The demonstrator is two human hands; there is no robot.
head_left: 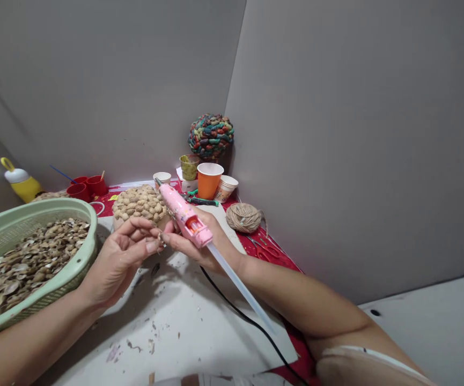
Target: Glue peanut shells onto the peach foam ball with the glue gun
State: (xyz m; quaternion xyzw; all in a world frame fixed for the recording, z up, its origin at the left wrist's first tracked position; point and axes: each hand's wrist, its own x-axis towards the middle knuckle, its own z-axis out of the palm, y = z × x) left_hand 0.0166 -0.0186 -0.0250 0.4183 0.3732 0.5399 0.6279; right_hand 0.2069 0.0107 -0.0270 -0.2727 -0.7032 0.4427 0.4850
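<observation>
My right hand [211, 236] is closed around a pink patterned hot glue gun [183, 212]. Its nozzle points up and away, and a long clear glue stick [243, 292] sticks out of its back. The fingers of my left hand [115, 260] are pinched on a small brownish shell-like piece [160, 241], too small to make out well. My right thumb reaches to that same piece. Just beyond both hands is a rounded form covered in peanut shells [139, 203], its lower part hidden by my hands.
At left stands a green basket [90, 236] of shell halves. Behind are red cups [97, 185], an orange cup [210, 182], green-handled pliers [203, 201] and a colourful ball [211, 135]. Twine [243, 217] and red scissors [266, 251] lie right. A black cord [235, 308] crosses the board.
</observation>
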